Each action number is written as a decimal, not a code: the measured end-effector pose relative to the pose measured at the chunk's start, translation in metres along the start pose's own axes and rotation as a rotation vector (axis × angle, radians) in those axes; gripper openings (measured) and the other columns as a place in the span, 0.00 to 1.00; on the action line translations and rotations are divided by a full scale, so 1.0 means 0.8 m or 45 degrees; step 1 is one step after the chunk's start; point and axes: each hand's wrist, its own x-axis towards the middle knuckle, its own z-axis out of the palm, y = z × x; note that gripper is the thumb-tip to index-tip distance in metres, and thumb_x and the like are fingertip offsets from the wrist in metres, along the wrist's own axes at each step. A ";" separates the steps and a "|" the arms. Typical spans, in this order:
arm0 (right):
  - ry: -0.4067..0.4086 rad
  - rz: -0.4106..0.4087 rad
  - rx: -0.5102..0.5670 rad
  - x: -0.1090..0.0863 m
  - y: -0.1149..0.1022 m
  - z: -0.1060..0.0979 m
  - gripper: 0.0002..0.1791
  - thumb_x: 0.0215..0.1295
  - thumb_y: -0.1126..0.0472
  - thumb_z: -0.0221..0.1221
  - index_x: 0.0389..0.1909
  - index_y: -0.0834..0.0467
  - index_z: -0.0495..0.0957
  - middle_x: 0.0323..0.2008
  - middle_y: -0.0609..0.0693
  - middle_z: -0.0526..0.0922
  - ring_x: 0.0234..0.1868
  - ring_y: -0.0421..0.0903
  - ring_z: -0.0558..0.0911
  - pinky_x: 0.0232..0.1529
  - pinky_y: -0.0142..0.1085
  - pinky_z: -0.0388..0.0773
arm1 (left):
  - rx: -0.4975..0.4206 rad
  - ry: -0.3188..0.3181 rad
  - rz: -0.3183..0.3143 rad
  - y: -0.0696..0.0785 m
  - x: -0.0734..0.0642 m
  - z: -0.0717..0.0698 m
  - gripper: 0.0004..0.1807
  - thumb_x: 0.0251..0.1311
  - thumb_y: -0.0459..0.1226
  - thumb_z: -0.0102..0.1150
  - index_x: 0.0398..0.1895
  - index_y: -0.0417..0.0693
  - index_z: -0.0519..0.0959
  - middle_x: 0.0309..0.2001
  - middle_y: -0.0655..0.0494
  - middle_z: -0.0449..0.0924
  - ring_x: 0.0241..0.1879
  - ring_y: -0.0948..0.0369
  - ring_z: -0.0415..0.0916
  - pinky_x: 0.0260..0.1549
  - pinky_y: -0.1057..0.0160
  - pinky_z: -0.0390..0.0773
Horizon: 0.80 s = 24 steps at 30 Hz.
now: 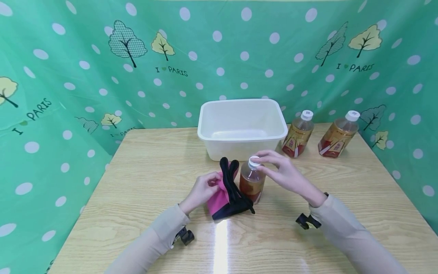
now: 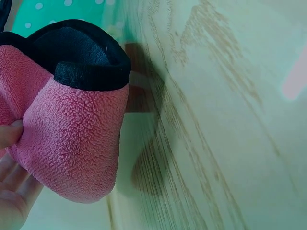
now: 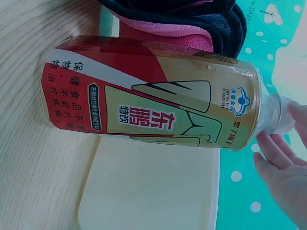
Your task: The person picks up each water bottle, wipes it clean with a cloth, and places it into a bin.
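Observation:
My left hand (image 1: 205, 187) pinches a pink fleece pouch (image 1: 218, 201) with black trim and black straps. In the left wrist view, the thumb presses into the fleece and the black lining of the pouch (image 2: 72, 139) shows at its gaping mouth. Just right of the pouch stands a plastic drink bottle (image 1: 251, 184) with a gold and red label. The fingers of my right hand (image 1: 282, 171) grip its white cap from above. In the right wrist view, the bottle (image 3: 153, 96) fills the middle, with part of the pouch right beside it.
Behind the hands stands a white plastic bin (image 1: 243, 148). To its right are two more drink bottles, one near the bin (image 1: 297, 139) and one farther right (image 1: 337, 139). The wooden table (image 1: 143, 167) meets a green dotted curtain (image 1: 205, 76) at the back and sides.

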 end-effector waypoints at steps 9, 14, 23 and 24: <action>-0.035 0.062 0.036 0.001 0.004 -0.003 0.14 0.53 0.71 0.57 0.42 0.64 0.78 0.45 0.54 0.75 0.48 0.43 0.73 0.43 0.32 0.75 | 0.002 0.032 0.077 -0.021 0.006 0.003 0.09 0.42 0.17 0.51 0.28 0.32 0.75 0.34 0.40 0.79 0.33 0.53 0.76 0.35 0.65 0.78; -0.069 0.088 0.079 0.001 0.007 -0.004 0.13 0.55 0.70 0.56 0.43 0.63 0.78 0.46 0.54 0.76 0.50 0.42 0.73 0.47 0.29 0.73 | -0.006 0.052 0.102 -0.016 0.010 0.002 0.08 0.42 0.17 0.52 0.27 0.31 0.74 0.33 0.40 0.79 0.33 0.53 0.76 0.33 0.65 0.78; -0.130 0.180 0.112 -0.001 0.008 -0.005 0.13 0.58 0.66 0.54 0.45 0.60 0.77 0.50 0.53 0.75 0.53 0.45 0.71 0.50 0.41 0.72 | -0.011 0.077 0.073 0.007 0.016 0.002 0.08 0.43 0.17 0.53 0.27 0.31 0.74 0.32 0.40 0.78 0.33 0.54 0.75 0.34 0.65 0.77; -0.135 0.189 0.118 -0.001 0.008 -0.005 0.14 0.58 0.65 0.54 0.45 0.59 0.77 0.50 0.53 0.75 0.53 0.46 0.71 0.50 0.43 0.72 | -0.015 0.078 0.073 0.014 0.016 0.002 0.07 0.43 0.17 0.52 0.26 0.31 0.74 0.32 0.39 0.78 0.33 0.54 0.75 0.34 0.64 0.77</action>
